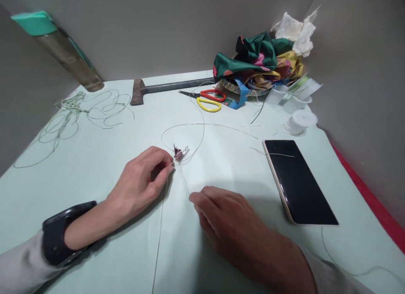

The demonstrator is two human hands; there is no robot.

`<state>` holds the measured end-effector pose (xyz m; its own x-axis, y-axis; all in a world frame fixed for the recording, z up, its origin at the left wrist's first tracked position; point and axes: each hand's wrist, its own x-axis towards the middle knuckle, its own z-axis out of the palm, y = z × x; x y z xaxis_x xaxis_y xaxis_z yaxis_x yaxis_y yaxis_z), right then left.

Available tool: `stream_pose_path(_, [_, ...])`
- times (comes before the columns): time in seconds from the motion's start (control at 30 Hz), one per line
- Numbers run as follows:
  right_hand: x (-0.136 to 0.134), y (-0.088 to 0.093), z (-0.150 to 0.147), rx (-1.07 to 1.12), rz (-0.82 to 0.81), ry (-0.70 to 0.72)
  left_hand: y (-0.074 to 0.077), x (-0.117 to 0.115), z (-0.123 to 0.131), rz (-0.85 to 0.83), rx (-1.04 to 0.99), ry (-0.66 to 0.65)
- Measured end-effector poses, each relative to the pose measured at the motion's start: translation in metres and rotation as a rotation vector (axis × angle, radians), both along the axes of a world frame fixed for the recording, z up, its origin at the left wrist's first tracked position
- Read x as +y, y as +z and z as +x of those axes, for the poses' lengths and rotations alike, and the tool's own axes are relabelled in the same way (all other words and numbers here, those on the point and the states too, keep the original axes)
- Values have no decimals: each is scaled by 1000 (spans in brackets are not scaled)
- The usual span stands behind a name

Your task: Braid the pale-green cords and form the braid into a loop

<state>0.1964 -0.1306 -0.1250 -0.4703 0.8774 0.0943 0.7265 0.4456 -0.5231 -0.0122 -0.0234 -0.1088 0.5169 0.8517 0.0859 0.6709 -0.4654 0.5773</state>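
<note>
A small dark red binder clip (178, 153) with metal handles lies mid-table, and thin pale cord (184, 181) runs from it. My left hand (142, 176) is right beside the clip, thumb and forefinger pinched on a strand of the cord. Below and to the right, my right hand (229, 224) pinches the cord, which runs straight up to the clip. One strand (160, 230) hangs from the left fingertips toward the front edge. Behind the clip, loose cord (202, 125) curls in wide loops.
Behind lie scissors (210, 101) with red and yellow handles and a hammer (137, 91). A bottle (69, 57) stands back left near tangled green cord (71, 104). At right are a phone (299, 182), a white spool (300, 121) and bunched patterned cloth (259, 57).
</note>
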Motion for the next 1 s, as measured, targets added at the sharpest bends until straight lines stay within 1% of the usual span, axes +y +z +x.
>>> stream_pose_path(0.07, [1,2,0,-17,-6,-17,3,-2,0,-193,-124,74])
stream_pose_path(0.17, [2,6,2,-55,-12,-50,7,-6,4,-596,-391,140])
stream_pose_path(0.2, [2,7,2,-66,-19,-68,7,-7,5,-693,-459,151])
stream_pose_path(0.23, [3,8,2,-68,-14,-94,7,-8,6,-758,-503,167])
stream_pose_path(0.3, [3,7,3,-33,24,-149,6,-11,8,-828,-547,219])
stream_pose_path(0.43, [4,1,3,134,91,-245,3,-16,7,-909,-623,317])
stream_pose_path(0.53, [5,-3,1,237,62,-255,2,-19,7,-907,-659,323])
stream_pose_path(0.6, [6,-4,-1,264,-3,-233,2,-20,7,-879,-684,326])
stream_pose_path(0.67, [6,-2,-4,226,-89,-224,1,-20,8,-858,-702,330])
stream_pose_path(0.73, [6,0,-8,132,-144,-225,1,-20,8,-843,-720,331])
stream_pose_path(0.87, [5,5,-18,-23,-135,-218,1,-20,9,-814,-743,308])
stream_pose_path(1.0, [8,13,-28,-26,-116,-178,1,-19,10,-790,-735,278])
